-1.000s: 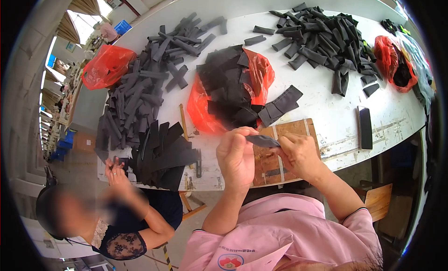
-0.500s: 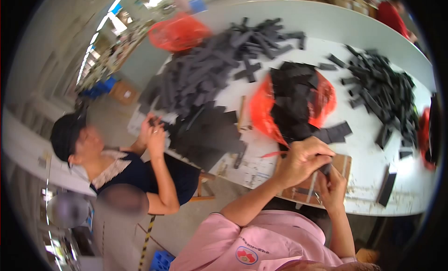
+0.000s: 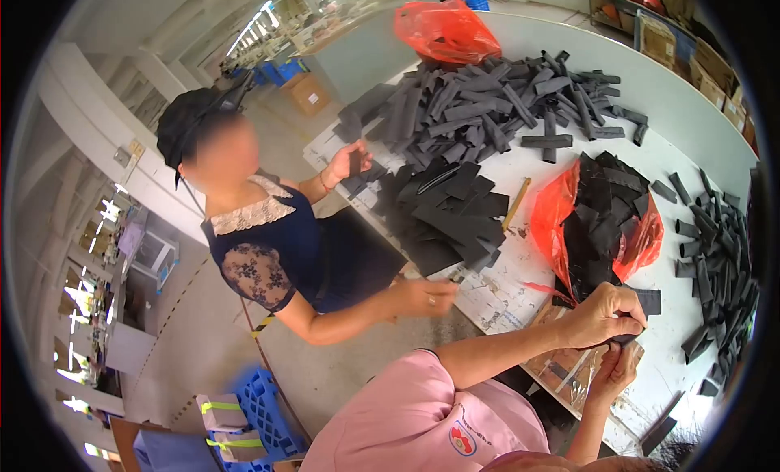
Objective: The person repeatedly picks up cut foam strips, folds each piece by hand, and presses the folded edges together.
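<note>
My left hand [image 3: 605, 316] is closed, its fingertips pinching a small black fabric piece [image 3: 624, 339]. Just below it, my right hand [image 3: 615, 370] grips the same piece from the other side; the fingers hide most of it. Both hands are over a brown wooden board [image 3: 561, 361] at the table's front edge. Beyond them, an open red plastic bag [image 3: 552, 216] is stuffed with flat black pieces [image 3: 601, 220]. To its right lies a pile of black fabric tubes [image 3: 715, 269].
A co-worker [image 3: 284, 228] sits at the left, a dark piece in one raised hand. Near them are flat black sheets [image 3: 451, 212] and a big heap of dark rolled strips [image 3: 479, 106]. Another red bag [image 3: 447, 32] is at the back. Blue crates [image 3: 264, 415] stand on the floor.
The view has swung left, so the table appears further right. The co-worker's hands have parted, one raised, one lowered by the table edge. My hands stay together on the piece.
</note>
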`<control>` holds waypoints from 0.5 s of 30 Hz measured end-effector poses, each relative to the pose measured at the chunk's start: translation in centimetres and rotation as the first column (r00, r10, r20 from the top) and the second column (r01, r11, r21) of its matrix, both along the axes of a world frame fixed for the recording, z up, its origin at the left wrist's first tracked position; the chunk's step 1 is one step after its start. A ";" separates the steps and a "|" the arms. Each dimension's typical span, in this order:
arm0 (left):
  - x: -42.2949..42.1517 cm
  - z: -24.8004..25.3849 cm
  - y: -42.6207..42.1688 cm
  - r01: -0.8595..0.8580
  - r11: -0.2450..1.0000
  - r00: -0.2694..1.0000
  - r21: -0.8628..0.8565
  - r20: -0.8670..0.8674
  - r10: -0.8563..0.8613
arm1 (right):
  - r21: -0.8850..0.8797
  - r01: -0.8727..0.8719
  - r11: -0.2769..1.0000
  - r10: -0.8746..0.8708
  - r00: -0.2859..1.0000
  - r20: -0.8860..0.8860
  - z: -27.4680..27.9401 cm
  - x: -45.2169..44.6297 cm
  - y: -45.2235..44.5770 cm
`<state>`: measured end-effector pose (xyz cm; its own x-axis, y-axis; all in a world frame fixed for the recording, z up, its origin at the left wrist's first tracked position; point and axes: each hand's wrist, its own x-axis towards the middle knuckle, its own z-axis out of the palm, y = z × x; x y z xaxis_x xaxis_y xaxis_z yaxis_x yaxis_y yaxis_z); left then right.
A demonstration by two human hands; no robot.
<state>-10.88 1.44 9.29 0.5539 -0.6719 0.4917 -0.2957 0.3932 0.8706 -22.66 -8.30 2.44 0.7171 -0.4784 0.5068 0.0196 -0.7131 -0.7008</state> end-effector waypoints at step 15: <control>-0.4 -0.2 0.3 0.009 1.000 0.991 -0.028 -0.136 -0.013 | 0.150 -0.018 0.989 0.015 1.000 0.023 1.0 -1.3 1.3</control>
